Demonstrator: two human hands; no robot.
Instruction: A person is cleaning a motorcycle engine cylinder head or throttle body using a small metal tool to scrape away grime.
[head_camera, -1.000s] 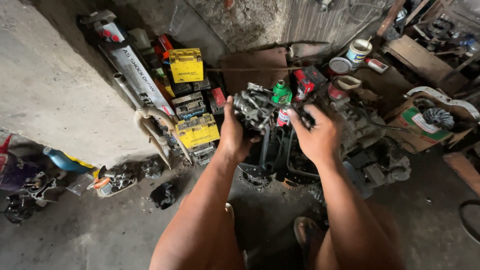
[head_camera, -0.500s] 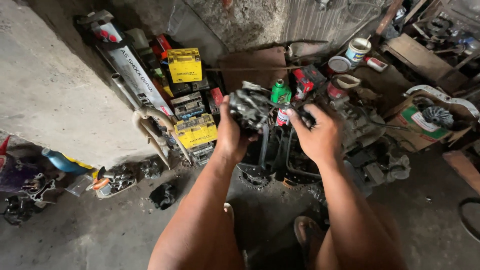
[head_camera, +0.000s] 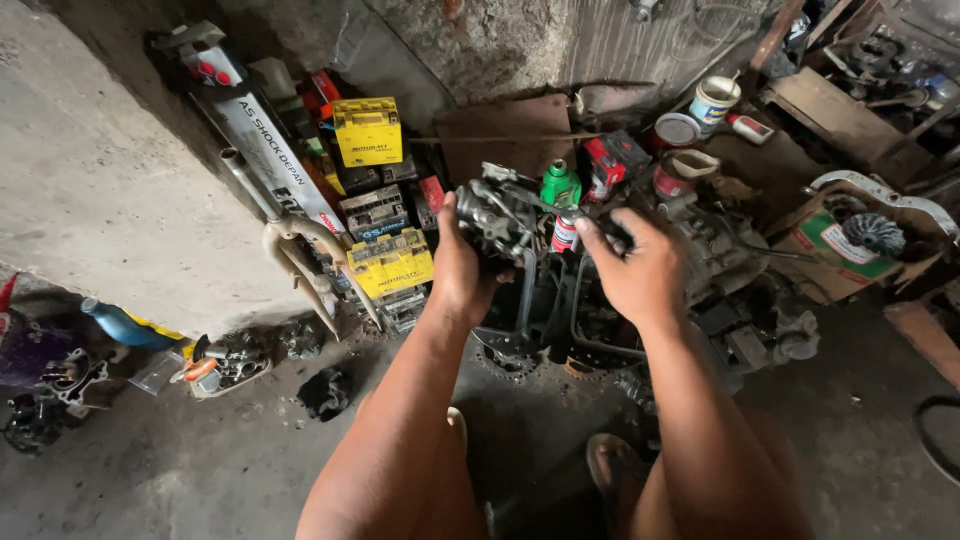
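Oil-stained concrete floor (head_camera: 200, 470) and a rough wall frame a cluttered workshop corner. Raised before the person, the left hand (head_camera: 462, 275) is wrapped around a grimy metal carburetor (head_camera: 492, 215), while the right hand (head_camera: 635, 265) is pinched closed on a small dark part (head_camera: 612, 235) just beside it. A green bottle (head_camera: 560, 185) stands beyond both hands; yellow boxes (head_camera: 390, 262) lie left of the left hand. Steadying the carburetor firmly and working the part with small, controlled motions would seem wise.

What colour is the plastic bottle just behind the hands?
Green bottle, seen clearly in the head view.
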